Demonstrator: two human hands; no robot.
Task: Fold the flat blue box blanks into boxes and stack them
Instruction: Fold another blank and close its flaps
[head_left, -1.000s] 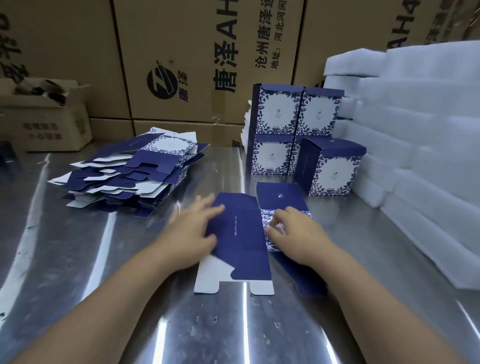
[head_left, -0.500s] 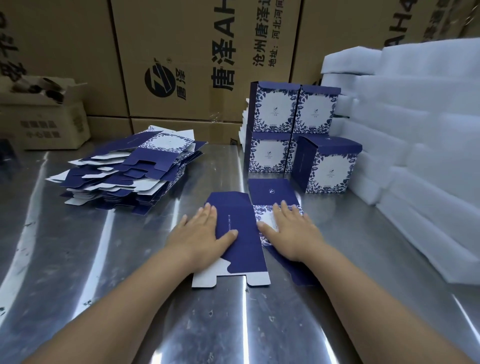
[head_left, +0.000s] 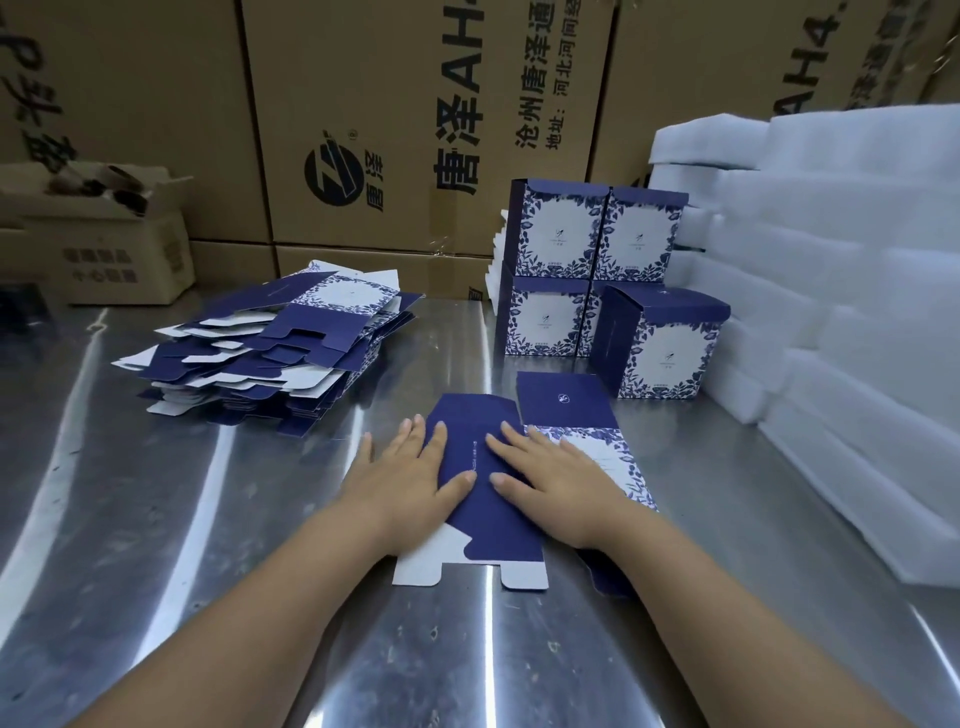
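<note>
A flat blue box blank (head_left: 488, 525) lies on the steel table (head_left: 208, 519) in front of me, its white tabs toward me. My left hand (head_left: 402, 483) presses flat on its left edge, fingers straight. My right hand (head_left: 556, 483) presses flat on its right half, over the floral panel. A pile of flat blue blanks (head_left: 270, 348) sits at the left. Folded blue-and-white boxes (head_left: 592, 270) stand stacked two high behind, with one more folded box (head_left: 665, 348) in front of them at the right.
Stacks of white foam sheets (head_left: 841, 312) line the right side of the table. Large brown cartons (head_left: 415, 119) form a wall behind. A small open carton (head_left: 104, 234) sits at the far left.
Both hands went from curled on the blank to flat on it. My right hand has slid left onto the dark panel, closer to my left hand.
</note>
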